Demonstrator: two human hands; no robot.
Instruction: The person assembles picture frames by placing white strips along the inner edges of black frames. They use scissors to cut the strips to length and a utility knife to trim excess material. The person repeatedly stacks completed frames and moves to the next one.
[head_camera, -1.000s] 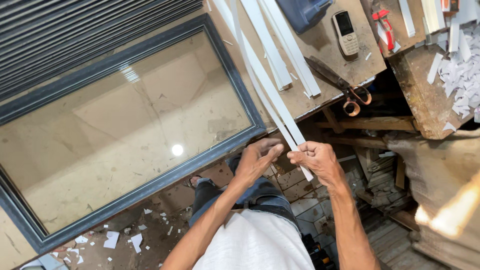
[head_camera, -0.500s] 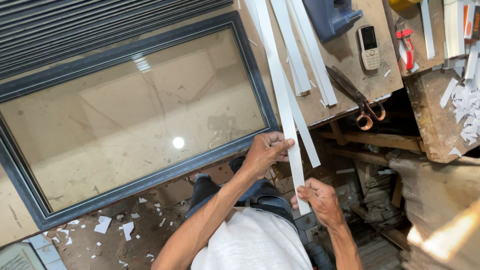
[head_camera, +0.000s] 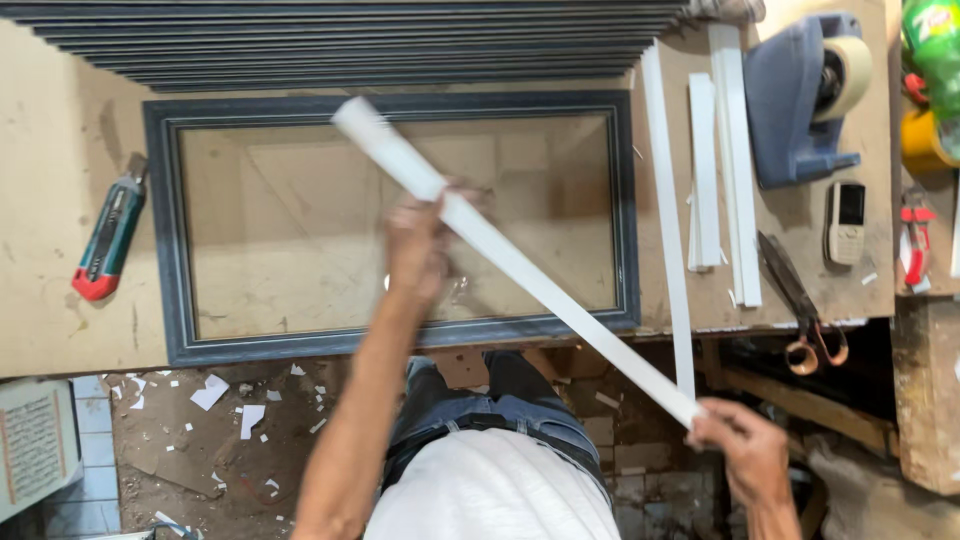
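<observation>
Nearest the camera, the right hand (head_camera: 752, 455) is closed in a pinch on the lower end of a long white strip (head_camera: 520, 265), below the near right corner of the picture frame (head_camera: 162, 230) and off the bench edge. The fingers are curled tight about the strip end; no gap shows.

The left hand (head_camera: 420, 240) sits further up, over the glass inside the frame, and grips the same strip part-way along its length. It is blurred, so how the fingers wrap cannot be told beyond a closed grasp.

The strip runs diagonally across the frame, its free end up near the frame's far rail and its held end beyond the near right corner. It appears to be held clear of the glass rather than resting on it.

Judgement: the step in hand is positioning the strip against the frame. The next move would call for turning the strip parallel to one rail and lowering it flat, both hands keeping tension so that it does not bow.

Left of the frame lies a utility knife (head_camera: 108, 240) with a red end. Right of the frame lie further white strips (head_camera: 722, 160), then scissors (head_camera: 800, 310), a small phone (head_camera: 846, 222) and a blue tape dispenser (head_camera: 800, 95). Beyond the frame's far rail is a stack of dark frames (head_camera: 340, 45).
</observation>
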